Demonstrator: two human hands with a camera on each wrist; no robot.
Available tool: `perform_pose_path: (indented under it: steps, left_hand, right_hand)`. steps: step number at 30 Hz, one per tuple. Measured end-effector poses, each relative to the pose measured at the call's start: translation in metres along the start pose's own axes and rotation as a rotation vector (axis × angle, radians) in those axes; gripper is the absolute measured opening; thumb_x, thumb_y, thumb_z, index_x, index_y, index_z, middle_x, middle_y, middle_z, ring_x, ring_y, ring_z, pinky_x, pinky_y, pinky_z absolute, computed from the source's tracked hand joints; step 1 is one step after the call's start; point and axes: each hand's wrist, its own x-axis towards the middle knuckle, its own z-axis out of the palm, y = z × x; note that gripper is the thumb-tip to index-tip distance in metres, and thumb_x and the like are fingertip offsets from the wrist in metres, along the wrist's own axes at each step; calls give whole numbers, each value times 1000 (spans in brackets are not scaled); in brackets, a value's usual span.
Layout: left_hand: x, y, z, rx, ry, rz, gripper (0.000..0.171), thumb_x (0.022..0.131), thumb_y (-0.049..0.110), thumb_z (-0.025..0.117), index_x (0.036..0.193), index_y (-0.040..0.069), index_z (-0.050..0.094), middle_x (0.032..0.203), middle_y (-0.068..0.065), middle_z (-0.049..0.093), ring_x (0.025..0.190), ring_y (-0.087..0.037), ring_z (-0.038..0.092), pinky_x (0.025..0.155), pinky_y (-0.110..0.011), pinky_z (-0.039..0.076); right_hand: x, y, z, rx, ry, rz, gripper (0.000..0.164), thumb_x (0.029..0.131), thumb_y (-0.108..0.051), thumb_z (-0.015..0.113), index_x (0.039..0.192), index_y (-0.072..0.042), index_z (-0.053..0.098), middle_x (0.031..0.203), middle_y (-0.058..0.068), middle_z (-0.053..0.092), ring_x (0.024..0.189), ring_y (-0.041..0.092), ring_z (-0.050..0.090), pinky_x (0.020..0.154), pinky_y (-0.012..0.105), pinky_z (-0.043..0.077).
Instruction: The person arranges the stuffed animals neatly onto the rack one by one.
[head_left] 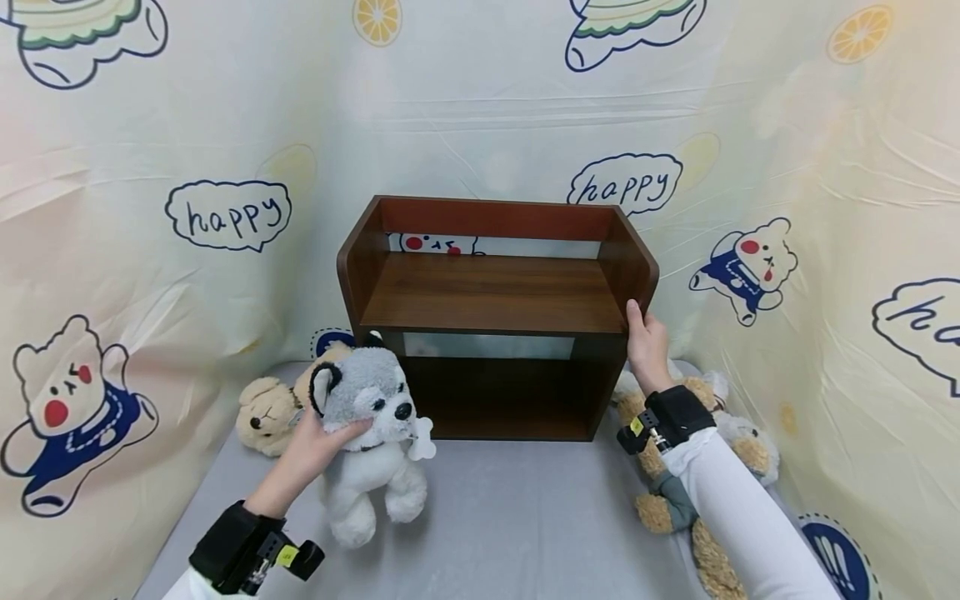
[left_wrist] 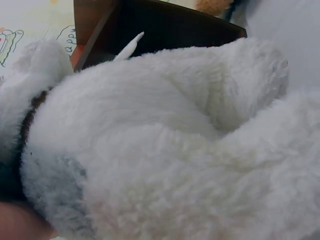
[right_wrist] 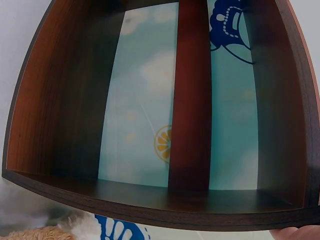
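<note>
In the head view my left hand (head_left: pixel 318 450) grips a grey and white husky plush toy (head_left: pixel 378 467) around its neck, thumb across the front below the muzzle. The toy hangs upright in front of the shelf's lower left corner, and a small white bone shape (head_left: pixel 422 439) shows at its chest. Its white furry body (left_wrist: pixel 150 135) fills the left wrist view. My right hand (head_left: pixel 648 346) holds the right side panel of a dark brown two-tier wooden shelf (head_left: pixel 495 292), thumb on the panel's front edge; its other fingers are hidden behind the panel.
A tan plush toy (head_left: pixel 266 417) lies left of the shelf, partly behind the husky. Several brown and grey plush toys (head_left: pixel 656 512) lie at the right, under my right forearm. The grey tabletop (head_left: pixel 517 525) extends in front of the shelf. A printed cloth (head_left: pixel 480 117) hangs behind.
</note>
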Motion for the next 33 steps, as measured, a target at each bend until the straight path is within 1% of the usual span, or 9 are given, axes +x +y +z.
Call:
perform_pose_path:
  steps: [3, 8, 11, 16, 18, 21, 26, 30, 33]
  left_hand:
    - [1, 2, 2, 1, 4, -7, 80, 81, 9, 67, 143, 5, 17, 136, -22, 35, 122, -34, 34, 100, -48, 26]
    - [2, 6, 7, -27, 19, 14, 74, 81, 7, 66, 141, 5, 23, 134, -19, 39, 119, -30, 38, 98, -40, 29]
    - [3, 12, 10, -69, 20, 1, 72, 82, 7, 65, 140, 4, 24, 134, -20, 39, 120, -31, 37, 99, -42, 28]
    - [5, 24, 16, -118, 7, -36, 71, 84, 8, 63, 140, 4, 20, 134, -21, 35, 122, -32, 34, 100, -48, 27]
    - [5, 29, 17, -136, 2, -36, 70, 84, 7, 63, 139, 4, 20, 133, -20, 36, 120, -31, 35, 99, -47, 28]
    - [6, 37, 20, -173, 0, -23, 67, 84, 5, 62, 137, 3, 22, 131, -17, 38, 117, -27, 37, 97, -44, 30]
    - [6, 52, 23, -192, 14, -26, 66, 83, 6, 63, 136, 4, 23, 129, -14, 39, 113, -22, 38, 96, -41, 31]
    - [8, 65, 25, -189, 29, -15, 65, 82, 5, 63, 134, 2, 24, 127, -15, 39, 113, -23, 39, 95, -41, 32]
    - [10, 73, 26, -185, 38, -2, 64, 82, 5, 64, 133, 1, 26, 127, -15, 40, 113, -23, 40, 95, -40, 33]
  right_hand:
    - [-1, -1, 1, -3, 1, -2, 70, 94, -55, 26, 129, 3, 42, 131, 22, 44, 108, 32, 41, 93, 44, 34]
    - [-1, -2, 0, -3, 6, 2, 69, 94, -55, 27, 129, 3, 43, 130, 21, 45, 107, 31, 41, 89, 41, 34]
    - [-1, -2, 0, -6, 7, 3, 69, 94, -54, 27, 129, 3, 43, 130, 21, 46, 106, 31, 41, 88, 40, 34]
    - [0, -1, 0, -25, 16, -1, 68, 94, -54, 27, 126, 4, 45, 123, 21, 48, 102, 30, 42, 79, 34, 34]
    - [1, -1, 0, -30, 19, -4, 69, 94, -54, 27, 124, 4, 46, 118, 22, 49, 99, 30, 42, 76, 33, 33]
    - [1, 0, 0, -28, 18, -7, 69, 94, -54, 26, 124, 4, 46, 117, 22, 49, 99, 30, 42, 75, 32, 32]
    - [0, 0, -1, -18, 14, -4, 69, 94, -55, 26, 126, 4, 45, 122, 22, 49, 102, 30, 42, 79, 34, 34]
    - [0, -1, -1, -25, 18, -8, 69, 94, -54, 26, 124, 4, 46, 110, 20, 50, 97, 29, 43, 74, 32, 33]
    - [0, -1, 0, -27, 32, -9, 67, 94, -53, 27, 121, 5, 48, 98, 17, 47, 91, 27, 42, 69, 31, 31]
